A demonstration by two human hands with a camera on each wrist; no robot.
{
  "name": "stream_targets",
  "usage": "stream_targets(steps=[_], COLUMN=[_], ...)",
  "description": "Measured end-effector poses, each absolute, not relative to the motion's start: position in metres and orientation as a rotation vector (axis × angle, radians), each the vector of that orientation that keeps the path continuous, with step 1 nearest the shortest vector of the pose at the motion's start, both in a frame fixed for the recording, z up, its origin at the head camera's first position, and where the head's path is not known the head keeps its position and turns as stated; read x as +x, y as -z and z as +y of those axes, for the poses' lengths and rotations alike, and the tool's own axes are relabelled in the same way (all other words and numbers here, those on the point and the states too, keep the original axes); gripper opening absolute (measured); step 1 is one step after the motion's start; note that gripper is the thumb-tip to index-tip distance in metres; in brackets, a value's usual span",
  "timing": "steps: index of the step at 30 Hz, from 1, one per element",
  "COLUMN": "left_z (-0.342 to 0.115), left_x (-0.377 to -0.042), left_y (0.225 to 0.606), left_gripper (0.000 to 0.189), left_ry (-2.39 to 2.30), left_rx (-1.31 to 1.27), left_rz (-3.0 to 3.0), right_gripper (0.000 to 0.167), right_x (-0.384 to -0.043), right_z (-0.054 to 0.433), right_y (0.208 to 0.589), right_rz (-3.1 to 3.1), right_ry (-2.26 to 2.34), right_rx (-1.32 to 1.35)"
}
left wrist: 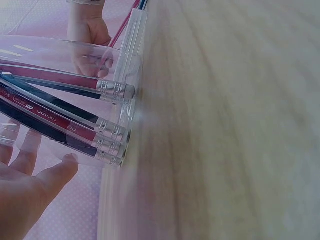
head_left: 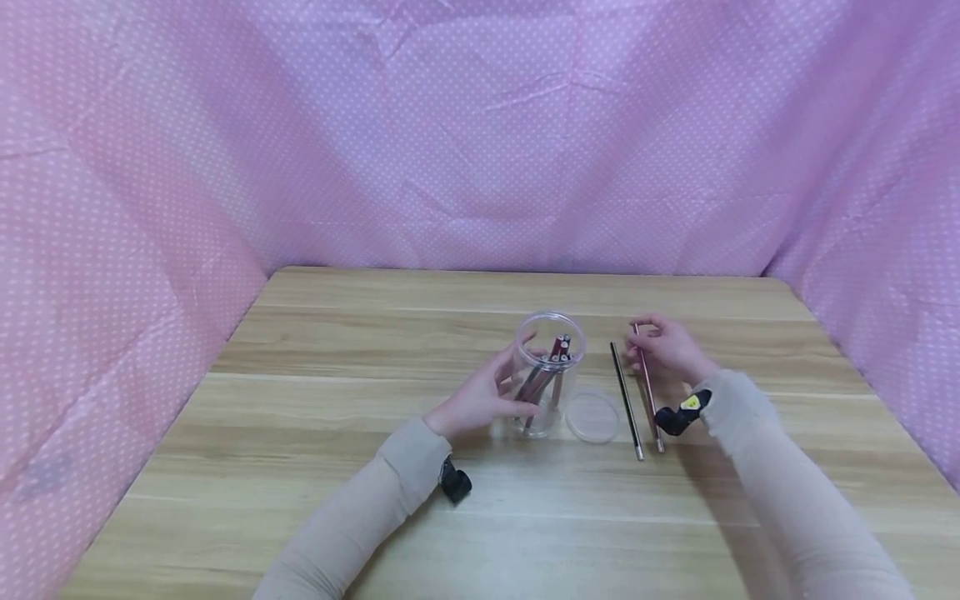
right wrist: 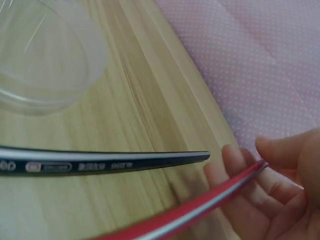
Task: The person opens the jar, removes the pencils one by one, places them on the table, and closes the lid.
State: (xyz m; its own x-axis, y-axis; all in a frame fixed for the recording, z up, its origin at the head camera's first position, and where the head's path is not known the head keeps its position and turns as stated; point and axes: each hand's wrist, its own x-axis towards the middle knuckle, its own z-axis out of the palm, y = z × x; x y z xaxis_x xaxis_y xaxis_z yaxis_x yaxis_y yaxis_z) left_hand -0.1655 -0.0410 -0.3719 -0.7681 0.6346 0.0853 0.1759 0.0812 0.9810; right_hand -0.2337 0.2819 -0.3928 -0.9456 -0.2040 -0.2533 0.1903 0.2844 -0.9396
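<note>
A clear plastic jar stands upright on the table, uncapped, with several red and dark pencils leaning inside, eraser ends down. My left hand holds the jar from its left side, thumb in front and fingers behind. To the right, my right hand pinches the far end of a red pencil between thumb and fingers. The pencil's eraser end points toward me, at or close to the tabletop. A dark pencil lies just left of it, roughly parallel.
A round clear lid lies flat between the jar and the dark pencil. The wooden table ends at a pink dotted cloth hanging behind and on both sides. A small black camera sits on the left wrist.
</note>
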Motion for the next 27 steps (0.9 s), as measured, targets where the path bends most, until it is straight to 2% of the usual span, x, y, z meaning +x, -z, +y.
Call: stream_targets(steps=[9,27], left_z=[-0.041,-0.040], left_x=[-0.176,-0.179], left_y=[0.391,0.397], left_gripper=[0.100,0.104], left_ry=[-1.742,-1.747], left_rx=[0.840,0.828], left_rz=[2.014,1.986], right_gripper=[0.053,0.043], right_x=[-0.231,-0.241], right_z=[0.281,0.279], right_y=[0.386,0.403], right_rz=[2.161,2.503], right_ry=[1.679,1.365], right_rx=[-0.017,-0.083])
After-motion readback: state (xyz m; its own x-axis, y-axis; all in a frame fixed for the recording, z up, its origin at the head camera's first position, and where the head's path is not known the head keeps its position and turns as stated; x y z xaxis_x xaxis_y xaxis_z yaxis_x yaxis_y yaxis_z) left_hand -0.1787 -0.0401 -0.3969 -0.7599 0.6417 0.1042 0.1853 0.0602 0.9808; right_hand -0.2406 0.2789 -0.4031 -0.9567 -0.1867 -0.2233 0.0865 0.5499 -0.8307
